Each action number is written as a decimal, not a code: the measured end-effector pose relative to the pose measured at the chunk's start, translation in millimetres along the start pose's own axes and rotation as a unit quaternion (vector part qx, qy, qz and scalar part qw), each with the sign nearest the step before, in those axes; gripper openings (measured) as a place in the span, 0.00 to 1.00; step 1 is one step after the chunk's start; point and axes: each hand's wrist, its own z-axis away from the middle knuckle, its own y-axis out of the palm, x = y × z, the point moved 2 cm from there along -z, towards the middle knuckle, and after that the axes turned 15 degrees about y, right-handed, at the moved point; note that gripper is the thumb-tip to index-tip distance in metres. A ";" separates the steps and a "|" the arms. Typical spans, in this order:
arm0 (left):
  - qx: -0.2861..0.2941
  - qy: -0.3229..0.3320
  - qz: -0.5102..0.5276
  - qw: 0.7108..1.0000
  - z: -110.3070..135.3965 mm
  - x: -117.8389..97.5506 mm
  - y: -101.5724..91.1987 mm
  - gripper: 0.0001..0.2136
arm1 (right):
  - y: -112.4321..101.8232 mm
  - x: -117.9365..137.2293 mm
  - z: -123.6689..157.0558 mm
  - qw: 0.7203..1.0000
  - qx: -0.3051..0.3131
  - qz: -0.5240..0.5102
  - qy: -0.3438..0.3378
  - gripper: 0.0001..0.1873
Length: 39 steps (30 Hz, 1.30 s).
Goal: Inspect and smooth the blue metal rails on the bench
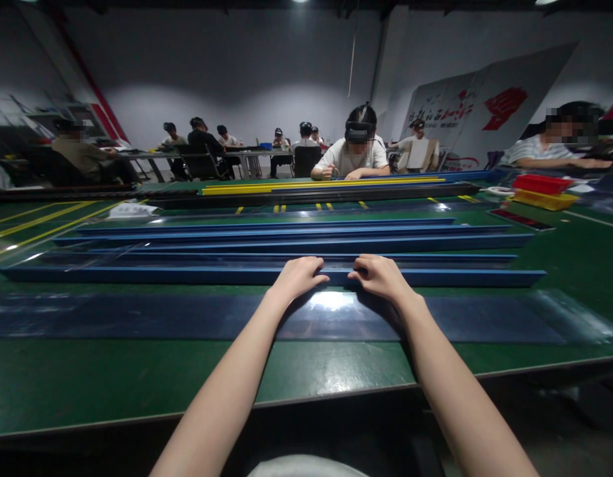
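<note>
A long blue channel strip point(152, 275) lies across the green table in front of me. My left hand point(300, 275) grips its near wall around the middle, thumb on the near side and fingers curled over the top. Just to the right, my right hand point(378, 273) holds the same strip in a similar pinch, a small gap between the hands. Nearer to me a flat clear plastic sleeve point(152, 317) runs along the table under my wrists. More blue channel strips point(336, 242) lie parallel behind the held one.
Yellow strips point(286, 188) lie at the far side, before a seated person point(356, 149). A red bin point(541, 184) and a yellow bin point(545, 199) stand at the right, near a dark flat phone-like device point(521, 219). The table's front edge point(336, 395) crosses below my forearms.
</note>
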 end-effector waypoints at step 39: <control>-0.028 -0.003 0.009 1.000 -3.3 4.6 6.6 0.09 | -9.4 -15.0 3.3 0.997 0.020 0.038 0.065 0.11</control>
